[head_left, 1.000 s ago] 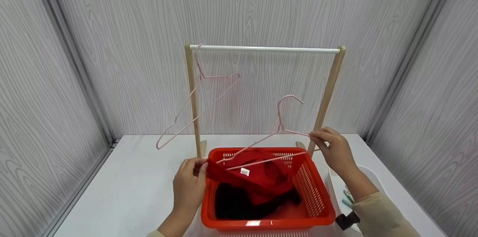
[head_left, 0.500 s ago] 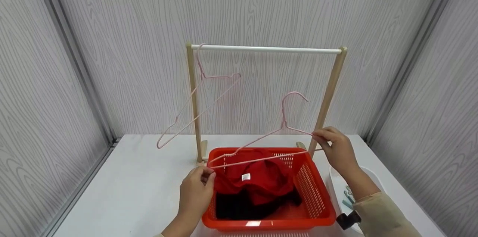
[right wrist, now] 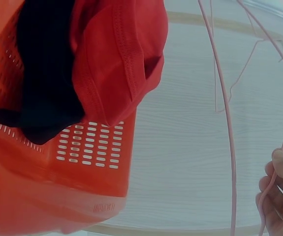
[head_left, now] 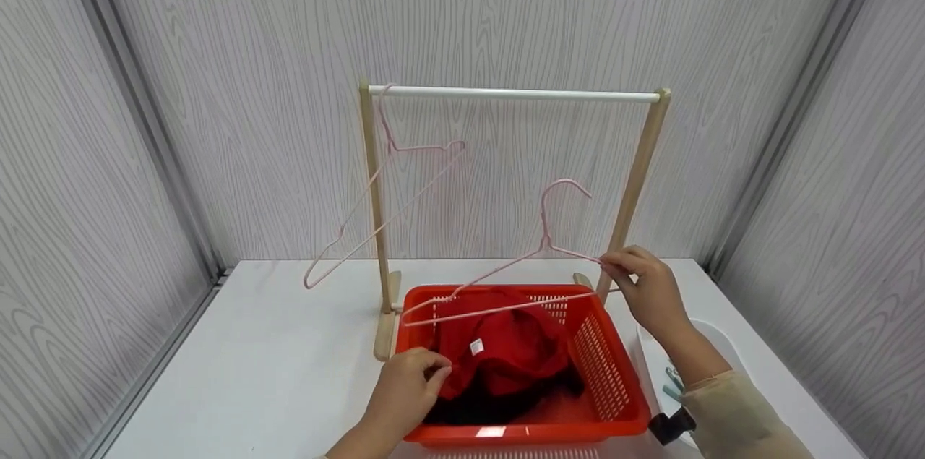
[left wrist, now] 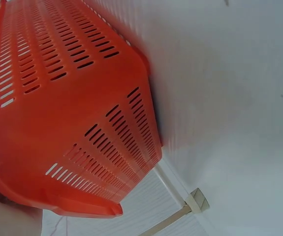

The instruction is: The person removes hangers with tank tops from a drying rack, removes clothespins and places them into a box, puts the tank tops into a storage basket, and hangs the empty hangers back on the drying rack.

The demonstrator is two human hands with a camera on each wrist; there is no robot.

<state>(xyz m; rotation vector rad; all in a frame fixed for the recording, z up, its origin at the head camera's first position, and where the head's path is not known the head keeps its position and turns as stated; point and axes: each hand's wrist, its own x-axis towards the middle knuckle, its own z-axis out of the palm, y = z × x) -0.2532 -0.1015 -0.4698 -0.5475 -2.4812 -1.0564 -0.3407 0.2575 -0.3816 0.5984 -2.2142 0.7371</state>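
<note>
A pink wire clothes hanger is held up over the red basket, with its hook upward. My right hand pinches the hanger's right shoulder; the right wrist view also shows these fingers round the wire. My left hand is over the basket's left rim, pinching the edge of a red garment with a white label. The hanger's left end is bare, above that hand. In the left wrist view the basket hides the left fingertips. Dark cloth lies under the red garment.
Behind the basket stands a rack with a white bar and wooden posts. A second pink hanger hangs at its left end. A white tray with small clips sits to the right, partly behind my forearm.
My left hand has come down and right, away from the hanger's left end, and the red garment's edge has dropped with it. The right hand and hanger have barely shifted.
</note>
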